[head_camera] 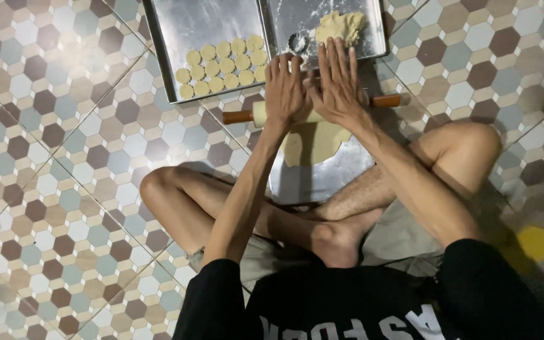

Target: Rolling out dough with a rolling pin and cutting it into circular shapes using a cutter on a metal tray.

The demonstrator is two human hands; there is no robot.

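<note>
Rolling pin (256,114) lying crosswise on the floor just beyond the crossed legs, pale barrel with reddish-brown handles sticking out at both ends, the right-hand handle (386,100) showing past the wrist. Under it, a flattened sheet of dough (310,143), tan and uneven at the edge, spread over a shiny metal sheet (313,179) set on the tiles.

Left hand (284,88) flat on the barrel, palm down, fingers straight and close together, gripping nothing. Right hand (338,85) beside it and touching it at the thumb side, palm pressed down too, fingers long and slightly fanned, wrapped around nothing.

Further out, two metal trays side by side at the top of the view. Left tray (184,38) carrying rows of small round dough discs (223,65) packed toward its near right corner. Right tray (373,31) dusted with flour, holding a rough lump of dough (341,26) and a small round cutter (297,43), just past the fingertips.

All around, floor (64,126) of hexagon-patterned tiles in brown, grey-blue and cream. Bare knees out to either side, black sleeves at the bottom edge.
</note>
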